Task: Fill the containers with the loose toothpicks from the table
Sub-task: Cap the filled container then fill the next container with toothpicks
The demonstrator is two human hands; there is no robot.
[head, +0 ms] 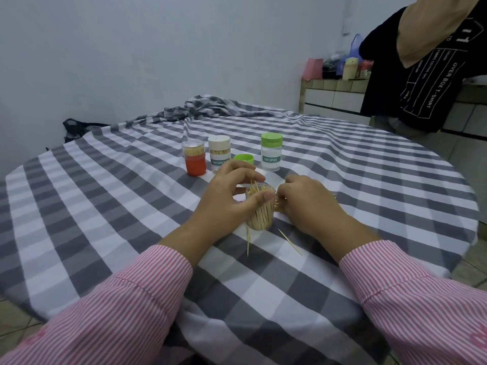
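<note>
Mid-fill. Left hand (232, 198) curled round a clear container (261, 209), thumb pressed across its near side just below the rim, fingers wrapped behind; container upright on the checked tablecloth (110, 196), packed nearly full with toothpicks, a few tips poking above the rim just under the left fingertips. Right hand (305, 204) just beside the container on its right, fingers bent down toward the cloth against what seems to be a small cluster of loose toothpicks (278, 205); hard to tell whether already pinched or only being gathered, since the knuckles hide the tips. Two more loose toothpicks nearer than the fingers: one (248, 239) slanting down from the container's base, one (290, 242) lying below the right hand.

Beyond the left fingers: a green lid (243, 159) lying off, an orange container (194, 160), a cream-capped container (218, 152) and a green-capped container (271, 151).

Next, likely: bunch the cluster parallel, lift, tips into the crowded opening without knocking the sticking-out ones; then collect the two strays, then cap with the lid.
</note>
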